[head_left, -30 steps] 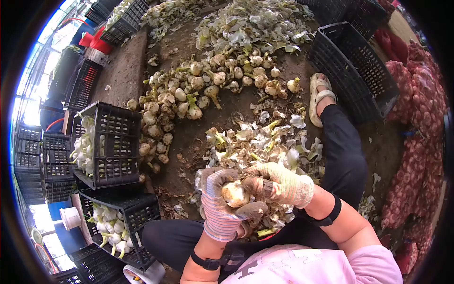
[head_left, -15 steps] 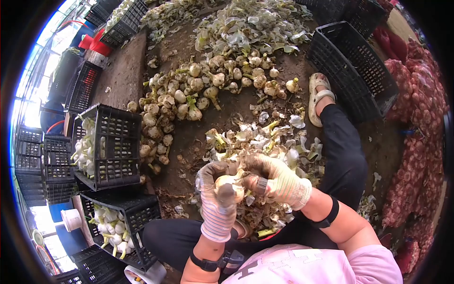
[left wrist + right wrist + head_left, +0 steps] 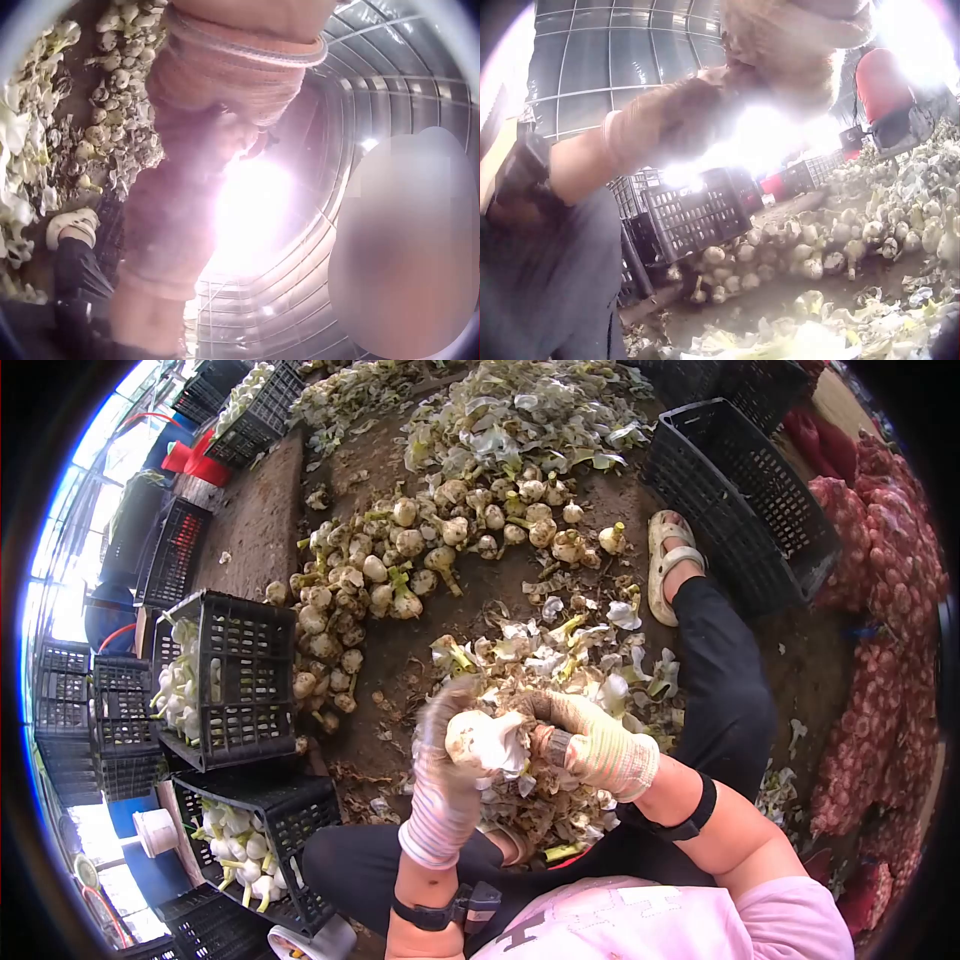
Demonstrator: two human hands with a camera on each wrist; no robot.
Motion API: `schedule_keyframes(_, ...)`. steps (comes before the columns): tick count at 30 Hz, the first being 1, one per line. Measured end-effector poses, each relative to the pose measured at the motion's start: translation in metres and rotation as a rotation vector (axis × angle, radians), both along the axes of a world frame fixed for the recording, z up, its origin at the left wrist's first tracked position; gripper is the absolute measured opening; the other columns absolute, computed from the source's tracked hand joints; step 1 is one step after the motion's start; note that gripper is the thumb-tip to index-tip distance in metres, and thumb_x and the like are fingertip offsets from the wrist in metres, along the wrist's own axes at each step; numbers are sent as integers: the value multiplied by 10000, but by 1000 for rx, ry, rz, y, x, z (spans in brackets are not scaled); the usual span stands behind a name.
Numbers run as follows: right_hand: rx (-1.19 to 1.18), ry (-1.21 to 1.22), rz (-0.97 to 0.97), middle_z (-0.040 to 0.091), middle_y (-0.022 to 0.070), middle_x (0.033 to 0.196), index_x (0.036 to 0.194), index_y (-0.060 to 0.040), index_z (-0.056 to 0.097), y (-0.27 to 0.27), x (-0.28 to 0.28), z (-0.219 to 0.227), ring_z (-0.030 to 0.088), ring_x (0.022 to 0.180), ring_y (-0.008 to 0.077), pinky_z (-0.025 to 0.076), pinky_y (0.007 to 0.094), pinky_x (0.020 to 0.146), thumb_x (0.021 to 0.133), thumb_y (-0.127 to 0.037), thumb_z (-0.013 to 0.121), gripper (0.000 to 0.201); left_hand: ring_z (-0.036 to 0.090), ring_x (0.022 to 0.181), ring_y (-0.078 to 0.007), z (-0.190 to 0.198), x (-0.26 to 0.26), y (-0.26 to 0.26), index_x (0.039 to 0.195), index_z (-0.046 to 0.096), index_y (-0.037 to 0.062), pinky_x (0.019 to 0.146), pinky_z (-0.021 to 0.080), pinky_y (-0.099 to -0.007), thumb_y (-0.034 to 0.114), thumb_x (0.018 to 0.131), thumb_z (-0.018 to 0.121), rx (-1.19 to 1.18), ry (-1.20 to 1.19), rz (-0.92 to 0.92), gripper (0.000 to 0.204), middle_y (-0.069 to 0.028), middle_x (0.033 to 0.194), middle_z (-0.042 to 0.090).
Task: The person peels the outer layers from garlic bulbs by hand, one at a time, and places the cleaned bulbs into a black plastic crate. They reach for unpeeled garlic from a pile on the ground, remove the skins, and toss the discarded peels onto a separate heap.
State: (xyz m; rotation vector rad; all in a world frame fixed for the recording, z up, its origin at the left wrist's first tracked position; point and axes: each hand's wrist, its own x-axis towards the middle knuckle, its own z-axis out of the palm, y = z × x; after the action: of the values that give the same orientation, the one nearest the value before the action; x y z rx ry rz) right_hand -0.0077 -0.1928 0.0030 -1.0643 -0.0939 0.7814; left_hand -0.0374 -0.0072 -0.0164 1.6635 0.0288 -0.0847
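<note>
A garlic bulb (image 3: 470,738) is held up between the two gloved hands, with loose white skin (image 3: 507,745) on its right side. My left hand (image 3: 440,790), blurred in the head view, cups the bulb from the left, fingers along its far side. From the right, my right hand (image 3: 598,748) pinches the bulb at its neck end, its dirty thumb turned toward the bulb. Both striped gloves are soiled at the fingers. In the right wrist view the right hand (image 3: 787,52) covers the bulb. Peeled skins and cut stalks (image 3: 560,650) lie on the ground just beyond the hands.
Unpeeled garlic (image 3: 370,565) lies in a curved heap ahead. Behind it rises a large pile of skins (image 3: 520,420). Cleaned bulbs fill crates (image 3: 245,680) at the left. An empty black crate (image 3: 745,510) and red net sacks (image 3: 880,650) stand at the right.
The bulb has turned and shifted slightly up and left, so white loosened skin now faces the camera. My left thumb has gone from the bulb's front. The right hand stays nearly in place.
</note>
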Motion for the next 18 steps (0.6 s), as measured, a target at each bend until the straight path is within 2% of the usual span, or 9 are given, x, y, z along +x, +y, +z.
schedule_keyframes(1,20,60,-4,592,30,1009,1179,-9,549,-1,0,1,521,913,91,446,252,805,854,-276,551,421,504,1092,-188,20,1,-6,1311,442,37,937,426,-317,291,786,730,213,-254,19,650,-89,1173,499)
schedule_keyframes(4,97,112,12,556,-6,956,1232,-27,515,1,-7,-11,485,828,68,433,227,713,854,-354,574,503,502,1105,-201,13,-2,3,1302,462,45,942,425,-322,187,773,708,71,-271,49,600,-99,1190,488)
schedule_keyframes(6,197,130,76,522,-33,922,1285,-42,471,2,-10,-27,452,771,57,413,222,654,852,-410,598,582,490,1120,-168,30,0,5,1261,496,17,963,400,-312,206,762,713,-474,236,29,576,-82,1208,517)
schedule_keyframes(7,198,129,77,522,-33,922,1285,-42,471,3,-10,-26,452,771,57,413,222,654,852,-410,598,582,490,1120,-168,30,2,5,1261,496,17,963,400,-312,206,762,713,-474,234,29,576,-82,1208,517)
schedule_keyframes(9,120,122,99,517,-37,908,1292,-43,466,5,-11,-23,448,761,52,413,220,648,866,-390,592,564,514,1082,-177,25,4,4,1211,538,41,928,432,-317,85,727,742,249,-166,-36,527,-86,1149,523)
schedule_keyframes(11,122,177,26,521,-46,854,1234,-43,502,4,-9,-23,458,719,39,408,205,619,889,-280,565,423,575,985,-181,22,0,4,1142,588,29,876,471,-298,109,646,808,-198,235,147,548,-79,1081,594)
schedule_keyframes(13,-32,209,-50,526,-52,827,1197,-46,526,-3,4,-11,467,705,40,406,200,606,892,-221,538,352,594,981,-194,27,-4,13,1140,588,12,861,496,-315,160,611,839,-553,274,2,604,-100,1077,609)
schedule_keyframes(15,-63,135,-165,552,-22,822,1163,-36,548,-6,10,-17,499,731,58,426,217,644,903,-167,495,296,605,1014,-226,20,-11,16,1163,572,-12,888,495,-347,241,595,864,-665,242,-61,687,-131,1128,607)
schedule_keyframes(18,-360,-110,-113,588,-14,911,1256,-24,466,-7,16,-45,507,724,39,414,181,617,858,-295,598,499,604,1024,-226,26,-12,19,1150,580,-19,906,481,-337,238,603,862,-682,353,-93,667,-126,1154,599)
